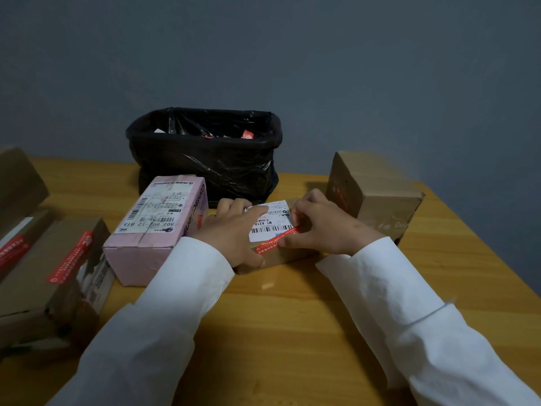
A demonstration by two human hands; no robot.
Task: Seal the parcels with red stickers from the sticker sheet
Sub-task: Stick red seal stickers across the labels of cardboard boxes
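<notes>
left hand [234, 230]: lying on the small brown parcel [275, 253], fingers mostly straight and spread over the top, thumb down at the near-left corner — more holding it still than gripping

right hand [325, 227]: fingers curled, fingertips and thumb pressing down on the red sticker [276, 240]; looks like a pinch at the sticker's far end, but can't tell for sure

hands together?: close, both on the same parcel, not touching each other

red sticker: runs diagonally along the near edge of the parcel's white shipping label [270, 222]

small brown parcel: flat on the desk [292, 317], about mid-desk, just in front of the black bin bag [205, 153] at the far edge

pink box [158, 227]: just left of the left hand

left-edge parcels [55, 276]: brown, red stickers already on them

right-side parcel [377, 191]: brown box near the far-right corner — red print on its side

sleeves [164, 317]: white, long
</notes>
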